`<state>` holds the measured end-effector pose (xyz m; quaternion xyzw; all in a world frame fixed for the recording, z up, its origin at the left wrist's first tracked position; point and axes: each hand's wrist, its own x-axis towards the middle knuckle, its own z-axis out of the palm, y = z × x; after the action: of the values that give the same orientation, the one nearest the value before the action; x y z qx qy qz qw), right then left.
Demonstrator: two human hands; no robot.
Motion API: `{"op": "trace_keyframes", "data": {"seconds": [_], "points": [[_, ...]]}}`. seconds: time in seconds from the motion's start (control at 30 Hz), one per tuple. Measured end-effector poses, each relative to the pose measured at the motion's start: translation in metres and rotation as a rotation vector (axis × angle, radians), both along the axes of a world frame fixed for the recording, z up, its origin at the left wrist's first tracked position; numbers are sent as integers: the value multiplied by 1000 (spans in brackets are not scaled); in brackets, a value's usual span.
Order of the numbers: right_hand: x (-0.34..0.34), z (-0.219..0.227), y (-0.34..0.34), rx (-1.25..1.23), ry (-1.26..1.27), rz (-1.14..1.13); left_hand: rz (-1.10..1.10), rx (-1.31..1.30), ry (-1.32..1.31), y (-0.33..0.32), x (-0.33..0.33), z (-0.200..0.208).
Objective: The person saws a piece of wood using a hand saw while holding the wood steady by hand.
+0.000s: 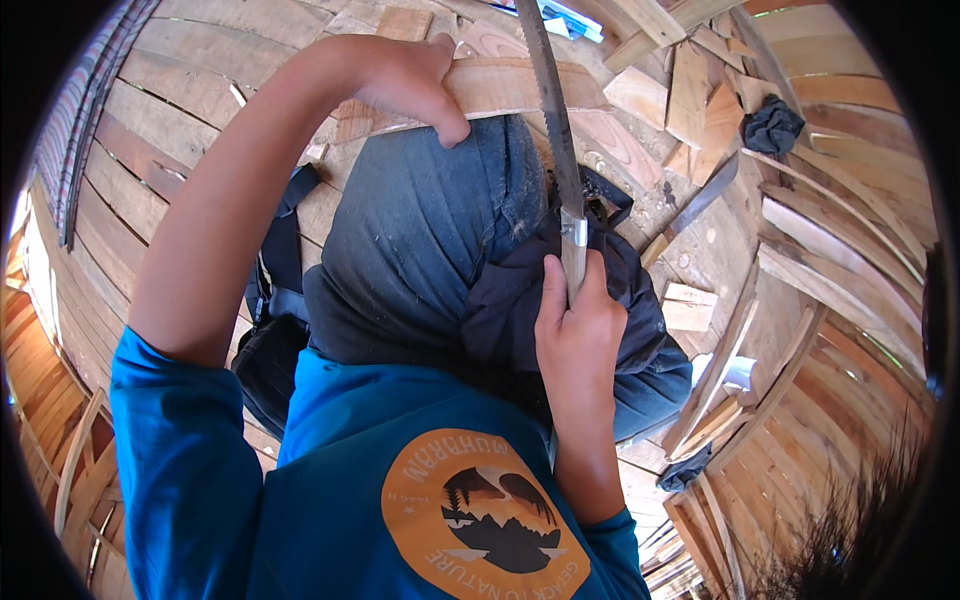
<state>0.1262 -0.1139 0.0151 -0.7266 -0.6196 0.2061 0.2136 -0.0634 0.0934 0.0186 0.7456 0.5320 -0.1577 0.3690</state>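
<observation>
My left hand (405,82) reaches across to a short wooden board (505,88) beyond my raised knee. Its thumb presses on the near side, while the other fingers are mostly out of sight behind the wood. In my right hand (584,325) is the pale handle of a handsaw, closed in my fingers. The saw's long toothed blade (557,120) points away from me and passes over the board's right part. Whether the teeth touch or cut the wood I cannot tell. Dark trousers (420,230) cover my bent leg just below the board.
A machete-like blade (708,192) with a wooden handle lies on the plank floor (180,90) to the right. Several wood offcuts (690,95) and a dark crumpled cloth (772,127) are beyond it. At my left is a black bag (272,350); long slats (840,260) line the right.
</observation>
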Motion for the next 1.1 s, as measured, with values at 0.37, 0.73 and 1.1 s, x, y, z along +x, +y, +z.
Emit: {"op": "trace_keyframes", "data": {"seconds": [0.37, 0.73, 1.1], "points": [[-2, 1, -2, -15, 32, -44, 15, -12, -21, -3, -1, 7], [-3, 4, -5, 39, 42, -32, 50, -25, -33, 0, -2, 1], [-1, 1, -4, 25, 26, -46, 29, -40, -52, 0, -2, 4]]}}
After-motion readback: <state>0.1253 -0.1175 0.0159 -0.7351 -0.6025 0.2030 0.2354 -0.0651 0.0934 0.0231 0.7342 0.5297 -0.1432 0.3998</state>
